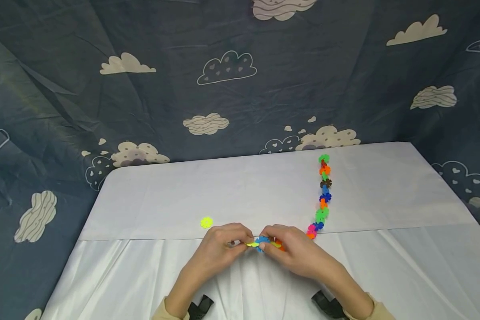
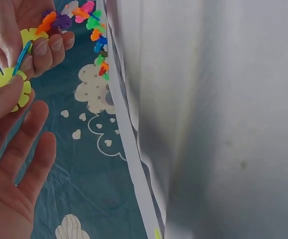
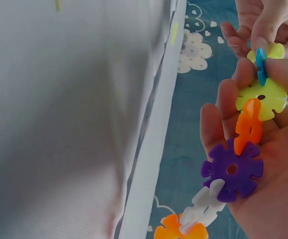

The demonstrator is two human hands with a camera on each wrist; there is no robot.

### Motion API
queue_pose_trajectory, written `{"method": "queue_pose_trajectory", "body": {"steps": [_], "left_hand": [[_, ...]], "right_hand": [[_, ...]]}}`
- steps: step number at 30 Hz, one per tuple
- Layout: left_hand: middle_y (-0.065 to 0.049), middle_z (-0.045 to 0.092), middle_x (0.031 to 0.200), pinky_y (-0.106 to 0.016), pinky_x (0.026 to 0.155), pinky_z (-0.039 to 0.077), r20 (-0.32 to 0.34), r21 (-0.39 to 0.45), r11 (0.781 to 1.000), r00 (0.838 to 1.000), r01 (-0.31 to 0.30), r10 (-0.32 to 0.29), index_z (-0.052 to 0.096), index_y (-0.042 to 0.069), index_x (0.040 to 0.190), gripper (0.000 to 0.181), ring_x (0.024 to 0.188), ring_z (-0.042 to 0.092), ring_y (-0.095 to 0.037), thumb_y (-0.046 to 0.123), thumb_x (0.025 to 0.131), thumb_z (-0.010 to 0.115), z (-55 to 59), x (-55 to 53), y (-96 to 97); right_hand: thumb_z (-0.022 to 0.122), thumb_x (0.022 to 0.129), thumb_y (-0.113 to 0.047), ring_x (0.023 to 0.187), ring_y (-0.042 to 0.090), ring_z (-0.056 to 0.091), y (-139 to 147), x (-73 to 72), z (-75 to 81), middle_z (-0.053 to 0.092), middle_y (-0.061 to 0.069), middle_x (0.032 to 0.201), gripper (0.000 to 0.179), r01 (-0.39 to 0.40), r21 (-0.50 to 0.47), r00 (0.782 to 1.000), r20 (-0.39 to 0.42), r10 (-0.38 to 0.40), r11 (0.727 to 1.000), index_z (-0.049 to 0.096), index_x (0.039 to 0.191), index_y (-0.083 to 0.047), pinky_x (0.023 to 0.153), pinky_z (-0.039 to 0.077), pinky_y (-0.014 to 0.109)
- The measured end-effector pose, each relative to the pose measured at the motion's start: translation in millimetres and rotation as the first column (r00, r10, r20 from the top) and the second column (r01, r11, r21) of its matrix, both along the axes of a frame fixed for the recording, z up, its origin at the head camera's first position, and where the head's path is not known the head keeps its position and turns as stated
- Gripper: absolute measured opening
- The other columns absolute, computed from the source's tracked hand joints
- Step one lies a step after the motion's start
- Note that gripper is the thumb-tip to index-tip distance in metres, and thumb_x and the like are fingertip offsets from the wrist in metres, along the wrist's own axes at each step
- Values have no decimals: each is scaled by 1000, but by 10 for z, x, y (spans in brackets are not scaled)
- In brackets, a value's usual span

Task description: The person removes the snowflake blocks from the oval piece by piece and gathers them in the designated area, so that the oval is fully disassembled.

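Observation:
My left hand [image 1: 220, 244] pinches a yellow notched flower-shaped disc [image 2: 3, 78] between thumb and finger; its other fingers spread loosely in the left wrist view. Edge-on against that disc sits a blue disc [image 3: 260, 67], gripped by the thumb and fingers of my right hand [image 1: 300, 251]. A second yellow disc [image 3: 272, 99] joins the blue one. From there the chain runs over my right palm through an orange disc [image 3: 250, 130], a purple disc [image 3: 244, 172] and a white disc [image 3: 204, 206]. My right hand hides part of the chain in the head view.
The rest of the linked chain [image 1: 322, 215] of coloured discs stretches away across the white-covered table [image 1: 152, 200] towards its back edge. A loose yellow disc [image 1: 206, 222] lies beyond my left hand. Behind the table hangs a dark cloth [image 1: 224, 102] with cloud prints.

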State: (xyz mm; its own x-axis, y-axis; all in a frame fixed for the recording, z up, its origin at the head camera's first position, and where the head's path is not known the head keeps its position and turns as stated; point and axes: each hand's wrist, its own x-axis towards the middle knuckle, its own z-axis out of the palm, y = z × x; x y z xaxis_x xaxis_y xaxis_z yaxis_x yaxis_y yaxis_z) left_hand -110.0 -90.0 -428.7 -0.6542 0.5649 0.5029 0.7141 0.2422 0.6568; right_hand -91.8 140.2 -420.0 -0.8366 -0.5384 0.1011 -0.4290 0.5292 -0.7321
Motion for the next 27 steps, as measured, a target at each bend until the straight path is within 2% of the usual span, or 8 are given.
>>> {"method": "queue_pose_trajectory", "body": {"steps": [4,8,11,15,18,20,23,27], "left_hand": [[6,70,90,-28,64,55,-23,2,1000,1000,2,-2,71,12,80,21,83,63,-2,-8,78,76,-2,-16,-17],[6,70,91,-21,65,53,-96,-10,1000,995,-21,19,72,11,80,23,82,63,-3,-12,78,73,-9,-23,-21],[8,70,92,-18,64,51,-103,-17,999,994,-44,42,72,11,79,25,80,63,-2,-13,78,72,-2,-21,-21],[11,69,91,-19,57,47,-5,-23,996,997,-82,81,72,13,82,21,75,59,0,-7,80,76,13,-28,-43],[14,68,90,-21,56,46,90,-56,989,985,-139,144,73,17,86,16,74,58,-2,2,83,78,23,-56,-91],[15,67,90,-23,58,47,143,-97,975,967,-199,212,73,20,90,12,75,58,-2,10,86,76,25,-85,-138],[15,65,90,-25,62,48,196,-146,941,923,-306,331,74,21,93,9,78,57,-4,12,89,74,12,-141,-240],[12,64,86,-28,63,47,251,-213,871,836,-443,487,75,15,92,6,77,57,-8,10,89,74,6,-225,-410]], "right_hand": [[61,99,-29,72,5,52,-29,10,-8,56,-19,82,5,22,-6,999,-23,-22,1000,65,96,-29,64,45,25],[61,99,-30,69,5,51,-50,20,-6,54,-17,78,6,50,-6,998,-23,-50,999,64,94,-29,62,44,25],[61,99,-30,69,5,50,-58,19,-1,54,-16,78,7,60,-13,998,-16,-60,998,64,93,-28,61,44,25],[60,99,-31,71,6,52,-64,14,10,55,-15,80,8,64,-22,998,11,-64,998,64,95,-26,63,45,25],[61,99,-32,73,7,53,-72,11,21,56,-14,82,8,80,-14,996,34,-79,997,63,95,-26,64,45,26],[62,98,-32,74,8,53,-78,10,25,56,-14,82,8,93,-4,995,46,-93,996,63,95,-26,65,46,26],[62,98,-33,76,8,53,-82,11,25,56,-14,83,8,104,10,993,58,-105,995,63,95,-26,66,46,26],[62,98,-33,76,8,53,-77,5,22,56,-15,82,6,116,20,991,71,-117,993,62,95,-27,68,46,26]]}}
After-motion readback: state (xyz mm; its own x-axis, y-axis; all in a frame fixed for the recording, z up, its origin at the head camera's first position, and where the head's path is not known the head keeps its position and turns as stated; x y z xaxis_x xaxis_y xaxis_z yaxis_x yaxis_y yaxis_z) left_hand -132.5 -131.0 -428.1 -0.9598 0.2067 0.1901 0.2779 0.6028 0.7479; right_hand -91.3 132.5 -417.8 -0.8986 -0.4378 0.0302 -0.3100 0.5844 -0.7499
